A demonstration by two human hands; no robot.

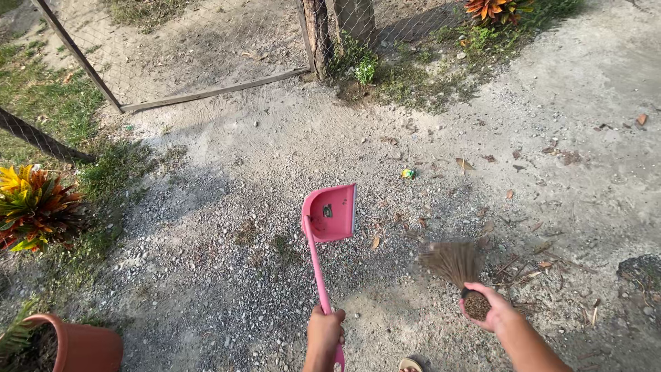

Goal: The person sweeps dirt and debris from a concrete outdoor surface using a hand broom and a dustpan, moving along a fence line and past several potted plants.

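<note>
Two hands, pink dustpan, brush, open gravel

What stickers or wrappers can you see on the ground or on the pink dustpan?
Sticker: small dark square with pale marks, inside the pink dustpan held by the left hand.
Wrapper: small crumpled scrap, yellow and green, on the gravel beyond the dustpan.
No signs or screens.
</note>
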